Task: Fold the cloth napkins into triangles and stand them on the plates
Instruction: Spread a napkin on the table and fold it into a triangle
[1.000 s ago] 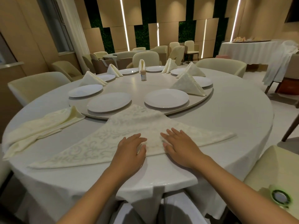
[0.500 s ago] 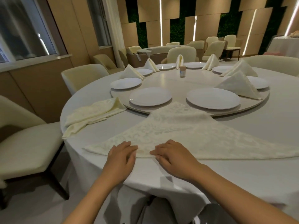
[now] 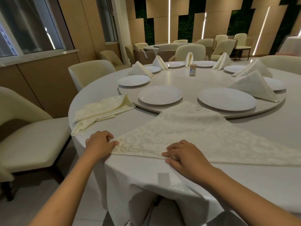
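Large cream damask cloth napkin (image 3: 192, 132), folded into a flat triangle, lies on the round white-clothed bench (image 3: 162, 173) at lower centre of frame; apex points up-frame and overlaps the rim of the beige round turntable (image 3: 184, 80), long folded edge runs along the near side, right tip out of frame.

Left hand (image 3: 99, 144): lower left, forearm coming in from the bottom-left corner, palm down, fingers curled, thumb and fingertips pinching the napkin's left corner at the bench edge. Narrow, gripping cloth.

Right hand (image 3: 182, 154): lower centre-right, forearm from the bottom-right corner, palm down, fingers together and pointing left, pressed flat on the long folded edge. Not gripping, just pressing.

Hands are well apart along that edge.

Second cream napkin, crumpled and unfolded (image 3: 102, 110), sits at mid-left on the bench, just beside the turntable.

On the turntable: two bare white round plates nearest, left (image 3: 160, 95) and right (image 3: 226, 99); one more bare plate (image 3: 134, 80) up-left. A folded triangle napkin (image 3: 254, 85) stands on a plate at right of frame; further standing triangles round the far rim. Small cylindrical shaker (image 3: 192, 70) near the upper centre.
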A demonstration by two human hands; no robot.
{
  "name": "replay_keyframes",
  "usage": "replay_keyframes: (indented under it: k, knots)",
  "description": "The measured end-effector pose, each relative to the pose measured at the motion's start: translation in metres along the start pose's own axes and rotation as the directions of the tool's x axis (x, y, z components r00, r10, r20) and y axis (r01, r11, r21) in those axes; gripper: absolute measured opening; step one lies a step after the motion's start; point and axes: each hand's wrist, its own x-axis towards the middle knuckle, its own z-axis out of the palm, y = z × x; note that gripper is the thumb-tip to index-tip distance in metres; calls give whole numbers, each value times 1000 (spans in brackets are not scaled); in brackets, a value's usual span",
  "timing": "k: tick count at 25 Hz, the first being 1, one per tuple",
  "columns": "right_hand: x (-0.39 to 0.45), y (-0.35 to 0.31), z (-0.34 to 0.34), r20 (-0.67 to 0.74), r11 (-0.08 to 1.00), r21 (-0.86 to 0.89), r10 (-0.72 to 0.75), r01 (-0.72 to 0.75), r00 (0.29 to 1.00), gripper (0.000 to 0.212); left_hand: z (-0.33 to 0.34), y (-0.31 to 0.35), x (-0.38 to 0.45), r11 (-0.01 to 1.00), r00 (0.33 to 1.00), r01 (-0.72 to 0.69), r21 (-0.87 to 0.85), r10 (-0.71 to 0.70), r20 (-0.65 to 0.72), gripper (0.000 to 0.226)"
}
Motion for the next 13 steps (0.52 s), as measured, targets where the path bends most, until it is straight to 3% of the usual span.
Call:
replay_keyframes:
  k: [4, 7, 9, 13]
  knots:
    - [3, -4, 1, -60, 1000, -23, -22, 20, 998, 24, -17, 8, 11, 992, 972, 43, -115, -15, 234, 21]
    - [2, -5, 6, -92, 991, -96, -104, 95, 990, 19, -21, 6, 11, 987, 978, -49, -151, 78, 192, 23]
    - [3, -7, 5, -68, 995, -63, -81, 77, 994, 21, -27, 3, 6, 980, 981, -79, -183, 109, 162, 19]
    - [3, -13, -9, 22, 998, 70, -1, 0, 1000, 21, -47, -8, -13, 956, 936, -44, -290, 141, 322, 27]
